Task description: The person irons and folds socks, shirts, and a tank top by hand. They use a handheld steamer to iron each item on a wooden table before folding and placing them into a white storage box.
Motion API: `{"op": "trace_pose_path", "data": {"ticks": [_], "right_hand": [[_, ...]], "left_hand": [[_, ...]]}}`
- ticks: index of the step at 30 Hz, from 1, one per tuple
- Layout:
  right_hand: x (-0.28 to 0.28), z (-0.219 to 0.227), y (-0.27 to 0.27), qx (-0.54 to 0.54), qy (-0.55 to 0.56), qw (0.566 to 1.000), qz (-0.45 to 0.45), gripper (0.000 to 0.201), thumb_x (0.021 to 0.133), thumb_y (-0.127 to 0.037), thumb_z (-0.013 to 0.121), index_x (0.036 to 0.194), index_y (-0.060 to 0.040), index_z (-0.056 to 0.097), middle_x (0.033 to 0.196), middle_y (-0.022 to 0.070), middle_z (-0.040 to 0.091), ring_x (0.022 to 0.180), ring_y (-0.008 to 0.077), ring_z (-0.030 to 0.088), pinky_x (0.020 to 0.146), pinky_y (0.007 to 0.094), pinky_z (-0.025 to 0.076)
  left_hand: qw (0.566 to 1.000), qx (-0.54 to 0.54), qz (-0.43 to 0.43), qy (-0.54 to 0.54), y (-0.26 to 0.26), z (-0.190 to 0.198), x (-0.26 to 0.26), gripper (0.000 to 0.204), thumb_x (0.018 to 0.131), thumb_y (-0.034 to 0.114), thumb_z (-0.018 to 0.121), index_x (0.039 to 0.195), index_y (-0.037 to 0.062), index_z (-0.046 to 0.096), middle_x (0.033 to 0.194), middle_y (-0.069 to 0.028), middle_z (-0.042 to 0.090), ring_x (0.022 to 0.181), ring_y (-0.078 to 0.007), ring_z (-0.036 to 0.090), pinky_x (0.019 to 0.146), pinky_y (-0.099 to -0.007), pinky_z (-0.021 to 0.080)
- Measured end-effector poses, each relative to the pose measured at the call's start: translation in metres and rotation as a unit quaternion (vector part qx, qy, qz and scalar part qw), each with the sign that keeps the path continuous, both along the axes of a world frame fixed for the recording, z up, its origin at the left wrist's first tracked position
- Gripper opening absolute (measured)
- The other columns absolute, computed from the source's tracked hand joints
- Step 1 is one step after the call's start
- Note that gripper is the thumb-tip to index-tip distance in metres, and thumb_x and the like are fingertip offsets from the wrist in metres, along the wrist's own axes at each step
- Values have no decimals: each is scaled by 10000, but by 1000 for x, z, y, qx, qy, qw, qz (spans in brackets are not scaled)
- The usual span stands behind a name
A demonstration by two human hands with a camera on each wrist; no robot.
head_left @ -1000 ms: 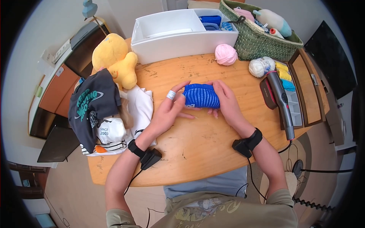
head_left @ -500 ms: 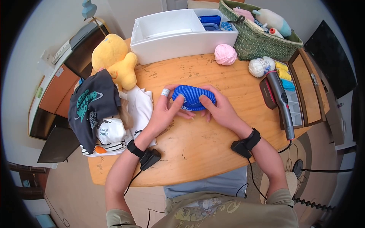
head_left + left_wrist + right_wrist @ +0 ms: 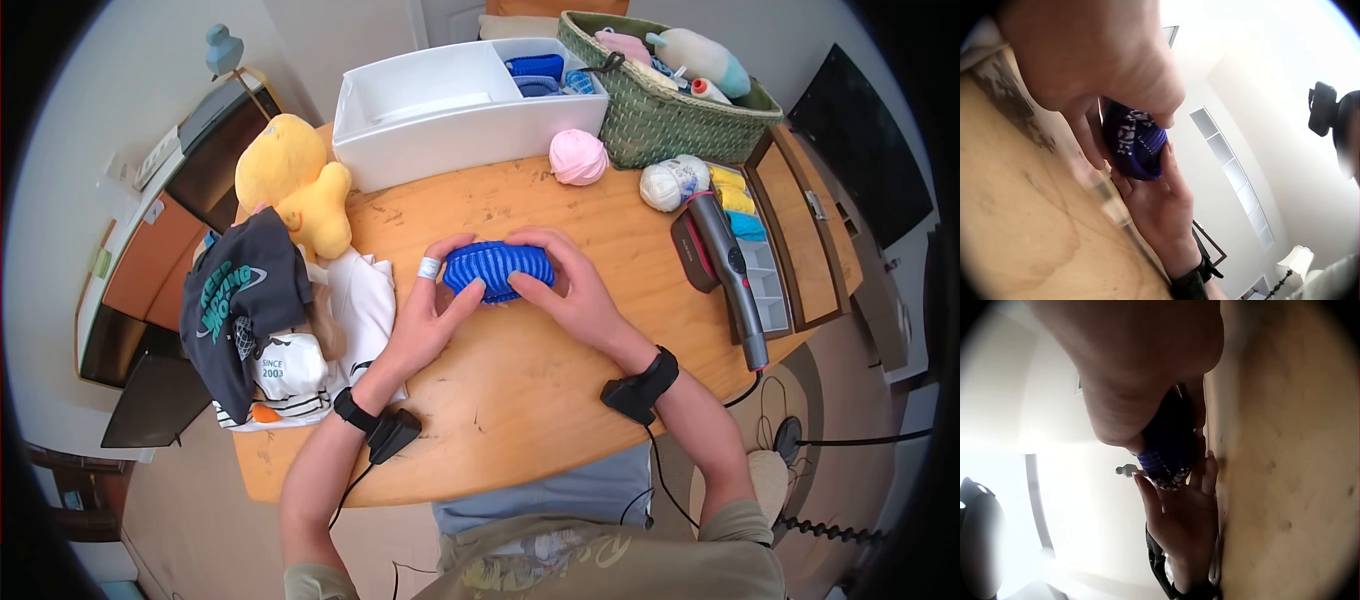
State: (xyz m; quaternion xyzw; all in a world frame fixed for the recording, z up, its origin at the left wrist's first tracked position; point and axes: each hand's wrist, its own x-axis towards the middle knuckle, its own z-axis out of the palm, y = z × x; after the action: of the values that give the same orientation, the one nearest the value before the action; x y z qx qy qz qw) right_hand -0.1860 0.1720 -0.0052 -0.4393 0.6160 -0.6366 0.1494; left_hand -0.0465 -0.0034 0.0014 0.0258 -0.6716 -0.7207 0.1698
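A blue ribbed knitted bundle (image 3: 498,271) is held between both hands over the middle of the wooden table. The left hand (image 3: 430,308) grips its left end, thumb on the near face and a white band round one finger. At the right end the right hand (image 3: 577,298) pinches it, thumb pressed on the front. In the left wrist view the bundle (image 3: 1135,142) shows pale markings and a folded opening between the left hand (image 3: 1097,56) and the right hand (image 3: 1163,219). The right wrist view shows the bundle (image 3: 1169,444) dark and partly covered by fingers.
Behind stand a white divided box (image 3: 460,140) with blue items and a green basket (image 3: 670,125). Pink yarn (image 3: 578,157), white yarn (image 3: 673,183), a hot brush (image 3: 735,270) and a compartment case (image 3: 765,275) lie right. Left are a yellow plush (image 3: 290,180) and clothes (image 3: 245,300).
The bundle has moved left and down in the head view and been turned and pressed more compact. Both thumbs have come onto its near face. The head view has tilted slightly.
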Motion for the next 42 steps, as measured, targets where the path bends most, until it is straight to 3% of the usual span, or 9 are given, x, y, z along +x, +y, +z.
{"op": "trace_pose_path", "data": {"ticks": [4, 7, 10, 13, 16, 25, 28, 31, 42], "right_hand": [[-4, -7, 0, -8, 0, 999, 45, 502, 951, -174, 770, 1382, -48, 546, 1327, 114, 555, 1261, 226, 560, 1035, 352, 489], [-1, -4, 1, 43, 74, 996, 22, 568, 919, -181, 797, 1400, -46, 526, 1338, 135, 557, 1288, 281, 555, 1065, 387, 476], [2, 6, 0, 57, 195, 979, -1, 592, 891, -186, 815, 1392, -41, 536, 1333, 162, 572, 1279, 336, 565, 1064, 417, 481], [4, 7, 2, 88, 186, 978, 30, 592, 877, -180, 819, 1387, -46, 550, 1323, 171, 590, 1257, 357, 578, 1055, 422, 488], [2, 7, 3, 104, 170, 979, 31, 550, 860, -141, 823, 1343, -56, 575, 1294, 165, 604, 1228, 354, 593, 1046, 418, 492], [-1, 6, 1, 39, 192, 975, -102, 466, 855, -70, 827, 1260, -66, 596, 1317, 142, 585, 1268, 322, 580, 1068, 401, 479], [2, 1, 0, 26, 152, 987, -38, 364, 892, -104, 799, 1202, -68, 612, 1354, 165, 545, 1289, 350, 553, 1076, 413, 465], [5, 8, 3, 37, 206, 978, -5, 264, 931, -129, 764, 1165, -74, 654, 1373, 163, 545, 1307, 356, 549, 1083, 422, 467], [12, 8, 1, 62, 252, 963, -69, 445, 954, -147, 742, 1363, -24, 615, 1381, 194, 567, 1253, 382, 605, 1035, 430, 523]], "left_hand": [[998, 27, -21, -55, 0, 1, 0, 548, 1008, 86, 709, 1465, 49, 409, 1432, -124, 479, 1286, -186, 571, 1083, -327, 527], [997, -27, -44, -55, -5, -4, 3, 553, 980, -4, 687, 1458, 48, 414, 1413, -115, 492, 1355, -190, 519, 1124, -330, 488], [998, -26, -46, -13, -7, -12, 1, 600, 907, -109, 673, 1437, 63, 449, 1459, -95, 477, 1364, -202, 503, 1129, -348, 448], [996, -84, -38, -7, -13, -18, 1, 640, 877, -133, 654, 1449, 66, 446, 1468, -93, 476, 1394, -209, 480, 1162, -366, 415], [987, -159, -39, -6, -12, -15, 2, 629, 923, -13, 693, 1486, 46, 419, 1460, -107, 476, 1417, -235, 465, 1174, -388, 414], [996, -81, 17, -30, -1, -10, -3, 697, 1042, 110, 653, 1615, 39, 262, 1496, -194, 498, 1403, -241, 515, 1142, -377, 454], [997, 0, 5, -72, -5, -9, -4, 661, 1050, 105, 642, 1595, 34, 274, 1433, -186, 558, 1332, -210, 576, 1113, -346, 480], [998, 3, 15, -66, -6, -8, -2, 594, 1044, 74, 639, 1549, 26, 328, 1362, -154, 609, 1275, -178, 602, 1078, -311, 502], [1000, 2, 23, -22, -9, -13, -5, 536, 1023, 4, 628, 1502, 26, 388, 1447, -138, 526, 1326, -179, 552, 1108, -334, 489]]}}
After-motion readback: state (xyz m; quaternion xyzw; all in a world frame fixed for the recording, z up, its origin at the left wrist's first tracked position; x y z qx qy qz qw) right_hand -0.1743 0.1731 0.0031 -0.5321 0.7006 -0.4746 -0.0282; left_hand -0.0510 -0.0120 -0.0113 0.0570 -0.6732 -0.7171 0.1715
